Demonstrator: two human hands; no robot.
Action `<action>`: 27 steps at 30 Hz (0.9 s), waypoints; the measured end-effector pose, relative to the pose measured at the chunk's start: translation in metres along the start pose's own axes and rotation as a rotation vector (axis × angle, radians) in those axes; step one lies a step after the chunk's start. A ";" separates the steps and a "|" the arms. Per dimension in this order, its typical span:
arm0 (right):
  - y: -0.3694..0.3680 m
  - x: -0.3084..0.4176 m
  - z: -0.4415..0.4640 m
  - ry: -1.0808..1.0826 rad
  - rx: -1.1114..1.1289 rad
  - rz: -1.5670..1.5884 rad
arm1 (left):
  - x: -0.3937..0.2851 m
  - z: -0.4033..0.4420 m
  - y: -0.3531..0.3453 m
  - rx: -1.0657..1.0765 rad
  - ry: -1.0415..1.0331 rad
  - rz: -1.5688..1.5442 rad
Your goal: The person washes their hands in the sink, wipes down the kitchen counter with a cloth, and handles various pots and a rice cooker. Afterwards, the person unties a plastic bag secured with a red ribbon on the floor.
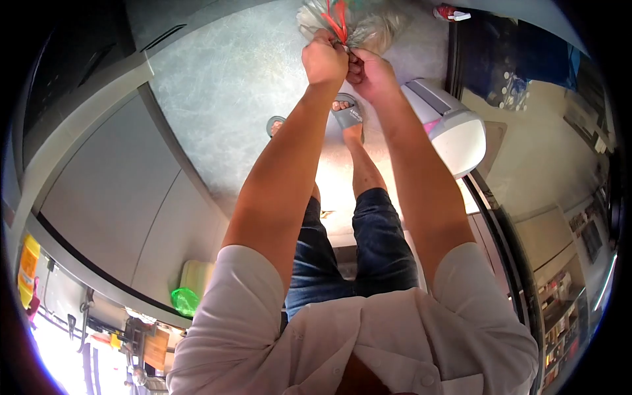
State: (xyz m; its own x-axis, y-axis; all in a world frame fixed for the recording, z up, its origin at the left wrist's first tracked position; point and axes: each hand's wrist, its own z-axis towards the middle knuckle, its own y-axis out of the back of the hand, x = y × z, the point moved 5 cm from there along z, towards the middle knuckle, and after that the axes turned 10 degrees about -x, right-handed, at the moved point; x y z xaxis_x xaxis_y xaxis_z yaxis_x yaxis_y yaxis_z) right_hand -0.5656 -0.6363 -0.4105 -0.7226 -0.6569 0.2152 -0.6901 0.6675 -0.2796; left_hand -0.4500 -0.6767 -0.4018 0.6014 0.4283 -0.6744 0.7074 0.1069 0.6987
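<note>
At the top of the head view, a greyish translucent plastic bag (385, 27) rests on the floor, its contents hard to make out. A red strip (336, 24), perhaps a tie or handle, stands up from its gathered neck. My left hand (326, 58) pinches the neck from the left, fingers closed. Close against it, my right hand (370, 71) is closed on the same gathered plastic, thumb towards the left hand. Fingertips of both hands are partly hidden.
A white and grey bin (457, 139) stands right of my right forearm. Light cabinet doors (112, 191) line the left side, with a green plastic bag (185, 301) by the lower counter edge. Grey sandals (347, 113) are on my feet. Dark blue fabric (500, 59) lies at upper right.
</note>
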 end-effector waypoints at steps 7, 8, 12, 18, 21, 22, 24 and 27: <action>0.005 0.038 -0.006 0.201 -0.180 -0.800 | -0.010 0.002 -0.007 0.036 -0.301 -0.014; 0.005 0.041 -0.007 0.248 -0.205 -0.929 | -0.012 0.001 -0.005 0.034 -0.321 0.015; -0.005 0.047 -0.017 0.493 -0.269 -1.207 | -0.011 0.011 -0.011 0.042 -0.416 0.075; -0.009 0.057 -0.031 0.602 -0.364 -1.412 | 0.007 0.048 -0.013 0.168 -0.368 0.257; -0.003 0.061 -0.018 0.764 -0.368 -1.537 | 0.003 0.064 -0.019 0.213 -0.366 0.475; -0.010 0.073 -0.021 0.779 -0.394 -1.602 | 0.008 0.069 -0.024 0.206 -0.346 0.527; -0.019 0.086 -0.030 0.797 -0.470 -1.706 | -0.007 0.055 0.005 0.105 -0.042 0.011; -0.027 0.097 -0.028 0.839 -0.576 -1.827 | 0.001 0.035 -0.015 0.137 0.733 -0.825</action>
State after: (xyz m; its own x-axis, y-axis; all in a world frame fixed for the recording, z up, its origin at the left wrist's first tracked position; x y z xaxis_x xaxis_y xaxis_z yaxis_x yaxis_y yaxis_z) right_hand -0.6182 -0.7085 -0.3553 0.9149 -0.3687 0.1643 -0.2818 -0.2922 0.9139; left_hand -0.4471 -0.7094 -0.4213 -0.4057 0.7030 -0.5841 0.8514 0.5231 0.0383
